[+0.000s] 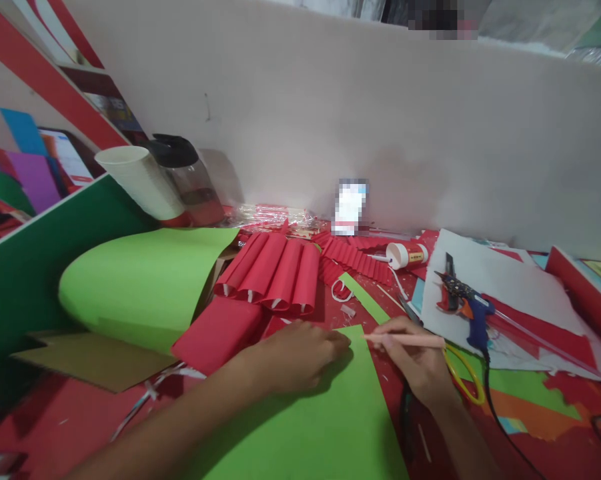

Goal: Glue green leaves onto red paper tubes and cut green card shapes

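Note:
A light green sheet of paper (325, 427) lies in front of me on the red table. My left hand (300, 357) rests on its upper part, fingers loosely bent and lying against the paper near the top edge. With my right hand (413, 357) I grip a pale pink pen (420, 341), its tip pointing left at the sheet's top right corner. Just beyond my left hand sit several rolled red paper tubes (275, 273) joined side by side, and a red block-shaped piece (217, 333) below them.
A curled green sheet (140, 280) and cardboard (95, 357) are at left, with a paper cup (140, 180) and bottle (193, 180) behind. A lit phone (349, 208) leans on the wall. Rightward lie a white glue bottle (407, 255), blue glue gun (477, 320) and yellow-handled scissors (473, 387).

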`<state>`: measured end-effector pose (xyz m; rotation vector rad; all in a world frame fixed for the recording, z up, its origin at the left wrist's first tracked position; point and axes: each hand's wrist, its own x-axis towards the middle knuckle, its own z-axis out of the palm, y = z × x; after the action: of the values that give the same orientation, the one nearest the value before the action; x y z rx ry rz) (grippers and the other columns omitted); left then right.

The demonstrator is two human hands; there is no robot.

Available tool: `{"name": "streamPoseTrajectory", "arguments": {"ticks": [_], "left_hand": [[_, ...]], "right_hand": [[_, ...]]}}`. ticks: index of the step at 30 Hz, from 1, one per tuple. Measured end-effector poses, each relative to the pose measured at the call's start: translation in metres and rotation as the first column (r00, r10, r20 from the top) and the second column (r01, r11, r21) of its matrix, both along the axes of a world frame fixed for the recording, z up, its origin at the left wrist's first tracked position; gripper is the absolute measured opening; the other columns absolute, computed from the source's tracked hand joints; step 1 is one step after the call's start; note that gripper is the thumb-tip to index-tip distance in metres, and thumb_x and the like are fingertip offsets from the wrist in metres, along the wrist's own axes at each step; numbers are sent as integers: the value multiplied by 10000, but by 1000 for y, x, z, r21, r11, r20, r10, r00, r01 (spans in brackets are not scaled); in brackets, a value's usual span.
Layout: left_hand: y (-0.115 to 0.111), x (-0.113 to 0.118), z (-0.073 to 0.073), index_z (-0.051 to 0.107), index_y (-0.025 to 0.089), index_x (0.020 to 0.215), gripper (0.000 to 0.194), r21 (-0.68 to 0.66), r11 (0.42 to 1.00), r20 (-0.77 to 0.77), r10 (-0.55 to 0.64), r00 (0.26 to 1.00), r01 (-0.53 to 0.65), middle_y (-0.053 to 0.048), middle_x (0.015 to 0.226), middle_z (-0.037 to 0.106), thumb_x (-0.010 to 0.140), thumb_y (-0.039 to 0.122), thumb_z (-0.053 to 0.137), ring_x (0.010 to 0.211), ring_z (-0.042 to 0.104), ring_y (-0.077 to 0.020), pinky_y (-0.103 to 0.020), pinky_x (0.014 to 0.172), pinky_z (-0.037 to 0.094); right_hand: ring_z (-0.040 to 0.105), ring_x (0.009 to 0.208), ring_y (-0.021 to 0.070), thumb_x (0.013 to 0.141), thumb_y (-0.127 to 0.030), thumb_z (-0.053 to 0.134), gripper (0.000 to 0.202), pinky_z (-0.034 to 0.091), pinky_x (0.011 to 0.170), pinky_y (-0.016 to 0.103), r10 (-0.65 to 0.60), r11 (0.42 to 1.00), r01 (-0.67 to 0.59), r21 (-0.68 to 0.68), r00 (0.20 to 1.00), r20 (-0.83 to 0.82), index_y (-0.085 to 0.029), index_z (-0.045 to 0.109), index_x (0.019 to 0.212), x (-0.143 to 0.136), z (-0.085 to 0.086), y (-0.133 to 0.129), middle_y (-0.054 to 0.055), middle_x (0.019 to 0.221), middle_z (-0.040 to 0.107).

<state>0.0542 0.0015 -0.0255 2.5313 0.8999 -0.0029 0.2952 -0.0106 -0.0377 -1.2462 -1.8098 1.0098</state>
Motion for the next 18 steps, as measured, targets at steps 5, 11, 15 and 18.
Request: {"name": "streamPoseTrajectory", "arguments": {"ticks": [5,11,15,18], "left_hand": [[-19,19,-1,532,144,1308,472,164,986,-136,-11,991,34,-173,1237,652,874,308,617,808,704,-287,-412,639,564],[-43,38,-3,535,68,1343,537,236,972,-215,53,975,-1,-269,1229,624,892,355,585,700,672,-283,-398,523,490],[-61,50,-18,597,68,1317,431,425,902,-177,168,970,-78,-282,1296,603,923,190,472,742,670,-265,-357,507,451],[-71,60,-29,621,45,1298,451,512,855,-186,208,960,-86,-280,1278,626,913,212,456,696,656,-243,-352,510,451]], "right_hand": [[692,1008,234,1021,-316,488,255,529,893,342,62,997,-71,39,977,205,-233,700,1134,-9,-5,0,82,1078,747],[675,944,235,1013,-254,461,230,499,857,348,110,986,-152,70,904,413,-237,689,985,-13,-6,1,66,992,747],[666,891,232,1017,-245,446,242,492,824,344,131,980,-187,73,871,474,-230,675,939,-14,-4,2,69,942,740],[666,872,233,1014,-241,452,238,493,802,346,142,977,-200,68,862,486,-231,684,962,-15,-3,2,66,927,741]]}}
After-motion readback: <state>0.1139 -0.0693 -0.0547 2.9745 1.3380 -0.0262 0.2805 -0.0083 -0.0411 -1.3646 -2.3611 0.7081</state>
